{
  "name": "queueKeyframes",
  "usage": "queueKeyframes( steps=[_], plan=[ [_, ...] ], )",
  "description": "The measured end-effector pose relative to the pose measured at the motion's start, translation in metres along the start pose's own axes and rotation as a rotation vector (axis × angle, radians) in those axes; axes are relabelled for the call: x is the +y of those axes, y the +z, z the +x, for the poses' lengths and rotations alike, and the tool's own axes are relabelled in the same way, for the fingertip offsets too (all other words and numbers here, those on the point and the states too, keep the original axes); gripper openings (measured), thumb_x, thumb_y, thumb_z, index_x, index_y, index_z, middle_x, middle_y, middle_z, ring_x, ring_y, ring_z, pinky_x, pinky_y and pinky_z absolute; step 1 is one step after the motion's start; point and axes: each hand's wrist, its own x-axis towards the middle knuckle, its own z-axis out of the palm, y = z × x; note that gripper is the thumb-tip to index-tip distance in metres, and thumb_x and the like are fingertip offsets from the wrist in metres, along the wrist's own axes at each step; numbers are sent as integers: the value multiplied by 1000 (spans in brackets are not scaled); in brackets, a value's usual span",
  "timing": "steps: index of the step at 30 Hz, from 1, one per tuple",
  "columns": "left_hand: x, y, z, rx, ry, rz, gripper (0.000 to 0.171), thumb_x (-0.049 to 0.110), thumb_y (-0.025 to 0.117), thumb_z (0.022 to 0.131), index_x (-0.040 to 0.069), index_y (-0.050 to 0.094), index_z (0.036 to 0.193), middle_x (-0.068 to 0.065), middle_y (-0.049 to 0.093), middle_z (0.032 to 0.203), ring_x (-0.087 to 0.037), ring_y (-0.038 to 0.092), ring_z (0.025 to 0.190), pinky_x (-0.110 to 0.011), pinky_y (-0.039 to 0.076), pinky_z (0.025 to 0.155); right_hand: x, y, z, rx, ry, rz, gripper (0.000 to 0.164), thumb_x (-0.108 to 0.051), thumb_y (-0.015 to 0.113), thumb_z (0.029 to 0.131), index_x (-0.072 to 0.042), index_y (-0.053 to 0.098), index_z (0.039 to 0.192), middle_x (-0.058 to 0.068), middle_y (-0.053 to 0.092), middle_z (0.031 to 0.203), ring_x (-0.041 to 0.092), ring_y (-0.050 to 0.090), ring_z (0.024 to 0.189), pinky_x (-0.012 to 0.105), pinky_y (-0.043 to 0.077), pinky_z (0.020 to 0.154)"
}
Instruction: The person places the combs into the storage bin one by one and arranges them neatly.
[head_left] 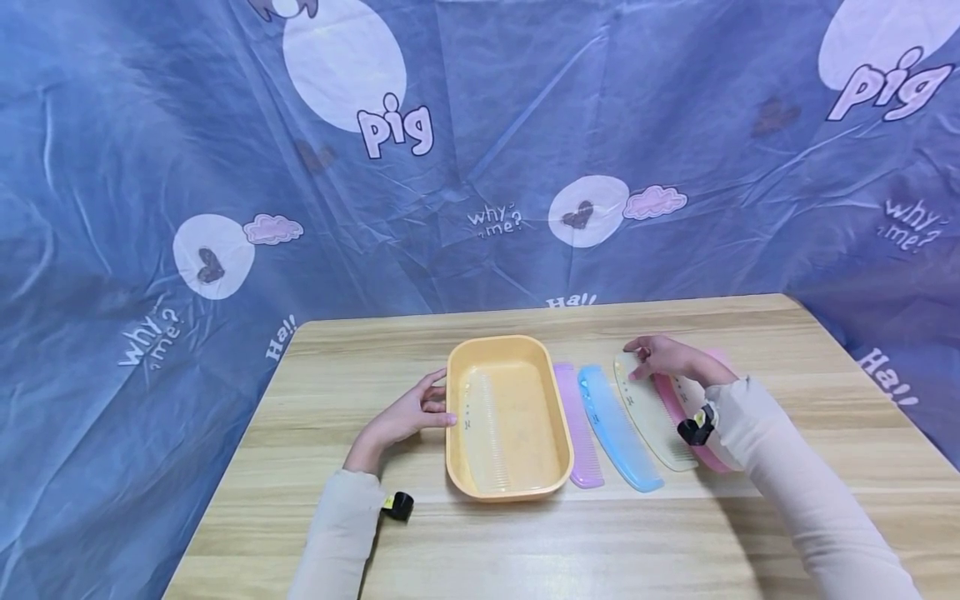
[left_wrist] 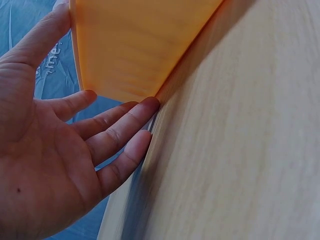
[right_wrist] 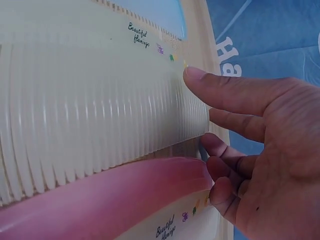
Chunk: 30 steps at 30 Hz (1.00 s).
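Observation:
My left hand [head_left: 402,417] is at the left side of a yellow-orange plastic basin [head_left: 536,417]. Its thumb rests on the rim, while the extended fingers touch the outer wall low by the tabletop in the left wrist view. A cream comb [head_left: 480,442] lies inside the basin. To the right, my right hand [head_left: 667,357] pinches the far end of another cream comb [right_wrist: 100,100], thumb on top and index finger at the end. A pink comb [right_wrist: 115,195] lies beneath and beside that hand, overlapping a pale printed comb [right_wrist: 185,220] partly hidden by my wrist.
Between basin and right hand, a purple comb [head_left: 576,429] and a blue comb [head_left: 617,429] lie side by side. The wooden table [head_left: 525,550] ends at a blue printed cloth [head_left: 465,167] behind.

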Motion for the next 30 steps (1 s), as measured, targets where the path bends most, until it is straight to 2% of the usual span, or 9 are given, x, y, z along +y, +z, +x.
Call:
queueKeyframes(
  steps=[8,16,25,30],
  plan=[
    [-1,0,1,-2,8,-5,98,21,76,83,9,11,155,-28,35,149,-40,52,126,-41,48,103,-2,4,1,15,-7,-36,66,-12,74,80,14,44,132,33,51,122,39,50,109,52,44,97],
    [-3,-1,1,-4,4,-6,98,21,76,84,9,11,155,-27,35,150,-39,52,126,-40,47,103,-4,4,6,17,5,-61,60,-9,74,79,14,46,127,30,55,115,33,54,100,43,49,87],
    [-3,-1,0,4,-17,-7,98,23,77,83,11,12,155,-25,36,150,-37,53,126,-40,47,104,-6,2,5,16,-13,-102,56,-11,76,78,13,48,119,30,54,113,36,53,101,47,48,89],
    [-2,0,-1,5,-10,1,97,22,76,84,9,12,155,-26,36,150,-38,53,126,-41,47,104,-7,1,7,4,-28,-123,53,-10,77,78,14,49,116,26,56,108,31,53,96,43,48,86]
  ],
)
